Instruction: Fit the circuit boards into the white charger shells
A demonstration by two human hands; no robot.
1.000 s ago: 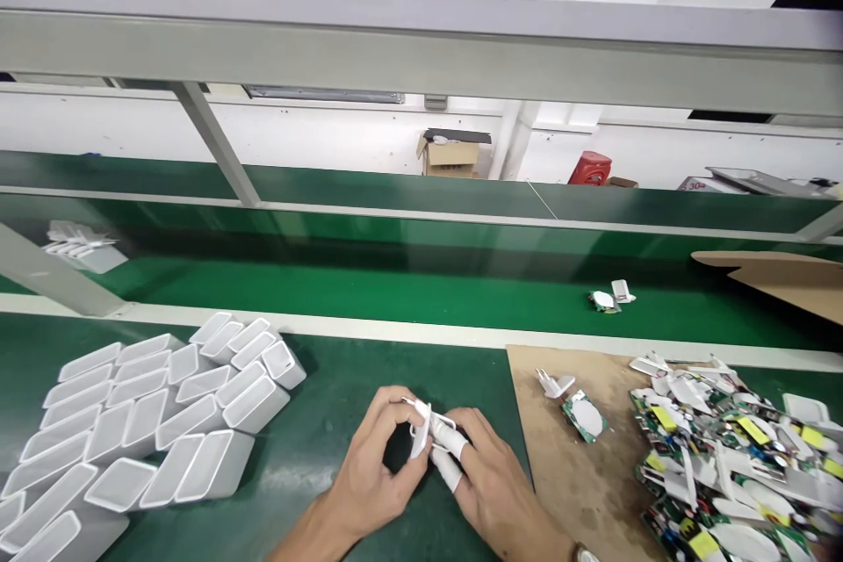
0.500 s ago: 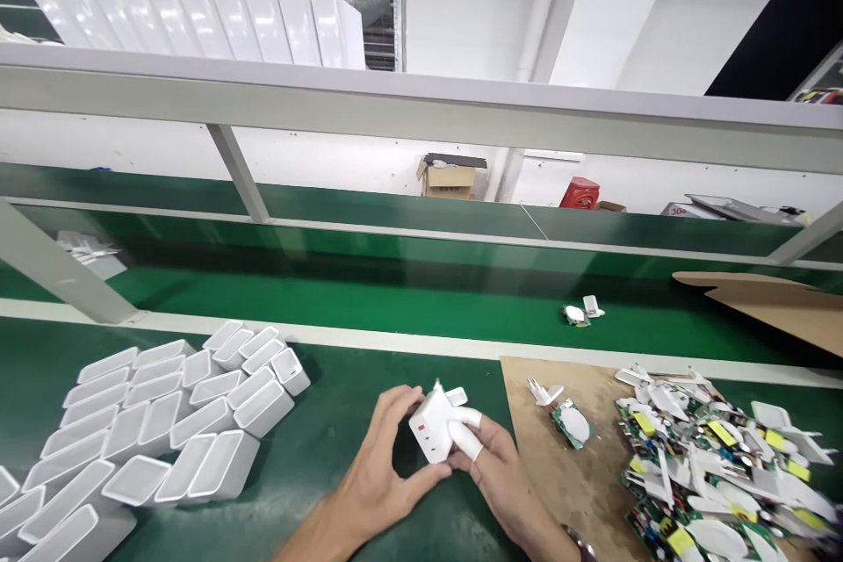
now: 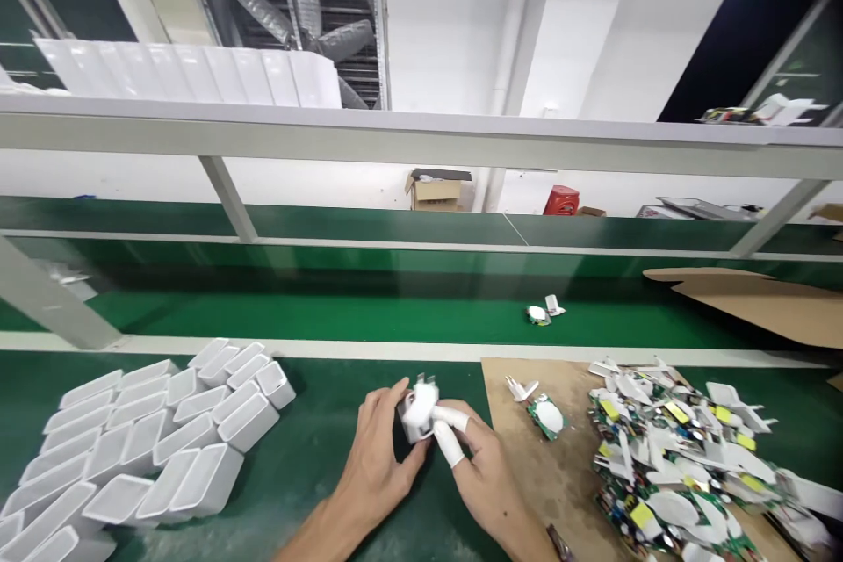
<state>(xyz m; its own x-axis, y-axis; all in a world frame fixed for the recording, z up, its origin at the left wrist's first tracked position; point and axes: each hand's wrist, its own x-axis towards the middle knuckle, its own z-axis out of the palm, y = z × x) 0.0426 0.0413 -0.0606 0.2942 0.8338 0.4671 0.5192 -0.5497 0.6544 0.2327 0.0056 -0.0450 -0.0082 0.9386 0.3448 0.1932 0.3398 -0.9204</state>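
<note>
Between my two hands, above the green bench, is a white plug adapter (image 3: 420,408) with its metal pins pointing up and away. My left hand (image 3: 378,452) grips its left side, thumb below and fingers behind. From the right, my right hand (image 3: 480,470) pinches it with fingers that wear white finger covers. Part of the adapter's body is hidden by the fingers. To the right, on brown cardboard, lie a small circuit board with a white oval pad (image 3: 548,416) and a white plug piece (image 3: 522,388).
Many open white plastic housings (image 3: 190,443) stand in rows at left. A heap of circuit boards with white parts (image 3: 678,457) covers the cardboard (image 3: 520,492) at right. Behind run a green belt (image 3: 329,316) and a shelf rail (image 3: 421,136); another board (image 3: 538,314) lies on the belt.
The adapter has been turned in my hands: its face with the slots and red mark was toward me, and now the pin side shows. The camera view has tilted up and swung slightly right.
</note>
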